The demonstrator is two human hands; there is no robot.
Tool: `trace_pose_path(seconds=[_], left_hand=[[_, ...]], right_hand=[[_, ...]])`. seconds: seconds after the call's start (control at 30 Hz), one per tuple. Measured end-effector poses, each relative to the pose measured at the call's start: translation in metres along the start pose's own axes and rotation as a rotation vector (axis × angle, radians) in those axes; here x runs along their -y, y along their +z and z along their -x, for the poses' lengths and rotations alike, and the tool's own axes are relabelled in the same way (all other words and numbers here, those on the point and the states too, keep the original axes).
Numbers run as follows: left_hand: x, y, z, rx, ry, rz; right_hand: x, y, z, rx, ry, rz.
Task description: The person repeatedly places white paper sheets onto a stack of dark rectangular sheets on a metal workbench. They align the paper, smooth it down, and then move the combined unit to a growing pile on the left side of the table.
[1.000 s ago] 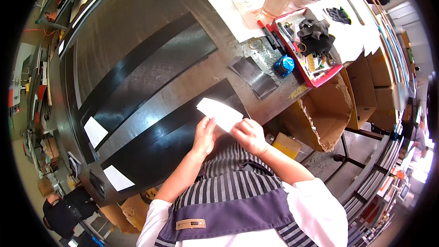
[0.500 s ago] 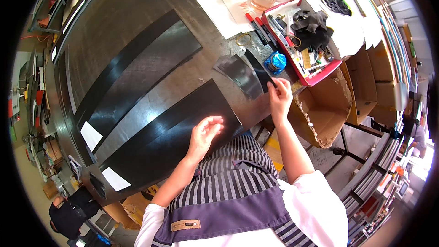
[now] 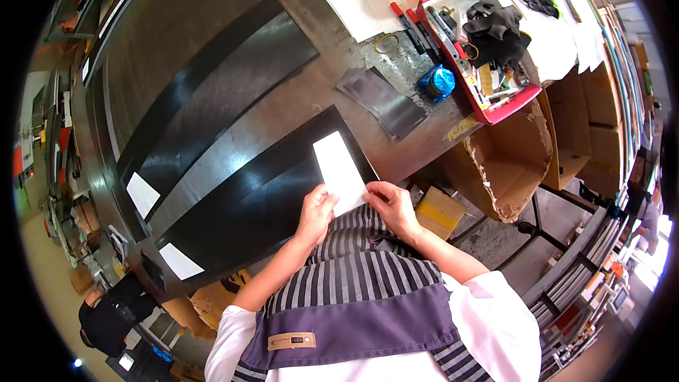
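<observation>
Grip pinched on the near end of a white strip, the left hand and right hand hold it over the right end of a black sheet on the worktop; moments ago the right held a dark piece, so handling has switched to the strip.

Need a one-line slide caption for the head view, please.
A white strip held in the grip of the left hand and right hand, with black sheets lying on the table.

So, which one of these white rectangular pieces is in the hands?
The white rectangular piece between left hand and right hand; two others lie on the black sheets' left ends.
</observation>
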State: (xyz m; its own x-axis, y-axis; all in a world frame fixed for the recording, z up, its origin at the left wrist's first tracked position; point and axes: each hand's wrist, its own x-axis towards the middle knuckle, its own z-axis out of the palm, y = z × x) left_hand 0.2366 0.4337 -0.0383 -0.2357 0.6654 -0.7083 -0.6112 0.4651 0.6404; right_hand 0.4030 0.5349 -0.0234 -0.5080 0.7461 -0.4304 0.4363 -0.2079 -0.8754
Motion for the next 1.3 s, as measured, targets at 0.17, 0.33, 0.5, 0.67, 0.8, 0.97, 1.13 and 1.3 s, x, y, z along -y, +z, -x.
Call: trace_pose_path(seconds=[0.17,0.33,0.5,0.67,0.8,0.97,1.13,1.3], left_hand=[[0.001,0.002,-0.027,-0.146,0.524,-0.587],[-0.008,0.005,-0.047,-0.201,0.342,-0.391],[0.003,0.003,-0.054,-0.352,0.432,-0.677],[-0.001,0.009,-0.053,-0.4,0.389,-0.741],[-0.001,0.009,-0.054,-0.411,0.374,-0.763],[-0.001,0.01,-0.055,-0.416,0.375,-0.769],[-0.003,0.013,-0.054,-0.429,0.37,-0.788],[-0.003,0.014,-0.055,-0.442,0.376,-0.791]], right_hand=[[-0.013,-0.009,-0.022,-0.037,-0.035,-0.104],[-0.02,-0.01,-0.037,-0.108,-0.115,-0.003],[-0.035,0.003,-0.036,-0.227,-0.062,0.01],[-0.039,0.008,-0.035,-0.261,-0.054,0.066],[-0.04,0.008,-0.035,-0.269,-0.045,0.054],[-0.042,0.009,-0.035,-0.271,-0.023,0.022],[-0.042,0.008,-0.035,-0.264,-0.018,0.029],[-0.039,0.008,-0.035,-0.275,-0.034,0.05]])
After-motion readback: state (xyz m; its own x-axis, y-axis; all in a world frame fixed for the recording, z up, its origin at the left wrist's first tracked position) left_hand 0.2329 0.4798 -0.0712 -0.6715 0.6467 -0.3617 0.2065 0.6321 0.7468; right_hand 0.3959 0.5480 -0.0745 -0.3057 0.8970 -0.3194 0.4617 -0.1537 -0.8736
